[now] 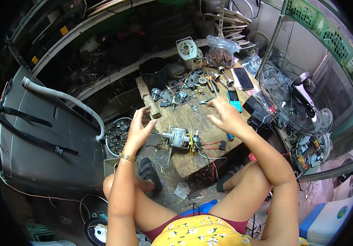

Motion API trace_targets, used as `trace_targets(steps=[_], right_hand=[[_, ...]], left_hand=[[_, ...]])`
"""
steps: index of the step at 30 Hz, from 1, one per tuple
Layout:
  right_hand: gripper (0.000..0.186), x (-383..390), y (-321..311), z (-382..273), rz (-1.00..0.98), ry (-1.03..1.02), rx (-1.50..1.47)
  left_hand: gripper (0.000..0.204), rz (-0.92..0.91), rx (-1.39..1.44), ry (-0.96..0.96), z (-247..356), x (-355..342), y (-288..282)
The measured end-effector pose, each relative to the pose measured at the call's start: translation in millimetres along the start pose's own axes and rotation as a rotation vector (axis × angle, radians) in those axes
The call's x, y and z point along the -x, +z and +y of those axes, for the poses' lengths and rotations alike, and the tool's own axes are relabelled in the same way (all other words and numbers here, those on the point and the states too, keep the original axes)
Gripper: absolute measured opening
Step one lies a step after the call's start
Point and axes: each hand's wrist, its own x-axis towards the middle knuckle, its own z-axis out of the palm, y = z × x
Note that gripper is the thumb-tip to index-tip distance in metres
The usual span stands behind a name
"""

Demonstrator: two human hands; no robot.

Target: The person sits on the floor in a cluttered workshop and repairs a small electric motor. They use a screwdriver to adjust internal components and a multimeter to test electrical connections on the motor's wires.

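An electric motor (178, 138) with a shaft and yellow, red, green and white wires lies on the worn wooden board (188, 162). My left hand (140, 128) is raised at the motor's left, fingers curved and apart, in front of a wooden block (148, 99). My right hand (225, 117) hovers above the board to the motor's upper right, fingers loosely bent and apart. Beyond it are pliers (205, 101) and a teal keypad phone (234, 101).
Small parts (182, 93) and a dark smartphone (243, 78) cover the board's back. A black pot (153, 70) stands behind. At right are a fan cage (316, 117), a black box (257, 110) and a power tool (303, 160). A basin of scraps (118, 137) sits at left.
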Motion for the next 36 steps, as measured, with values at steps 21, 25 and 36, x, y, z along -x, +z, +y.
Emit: trace_targets(steps=[21, 25, 36], right_hand=[[0.024, 32.5, 76.6, -4.0, -0.393, 0.291, -0.54], [0.02, 25.7, 49.5, 10.3, -0.369, 0.236, -0.406], [0.062, 44.5, -140.6, 182.1, 0.831, 0.37, 0.457]], left_hand=[[0.053, -0.204, -0.521, 0.187, 9.0, 26.0, 13.4], [0.053, -0.245, -0.517, 0.214, 11.6, 23.6, 21.6], [0.053, -0.282, -0.466, 0.209, 17.9, 29.2, 25.0]])
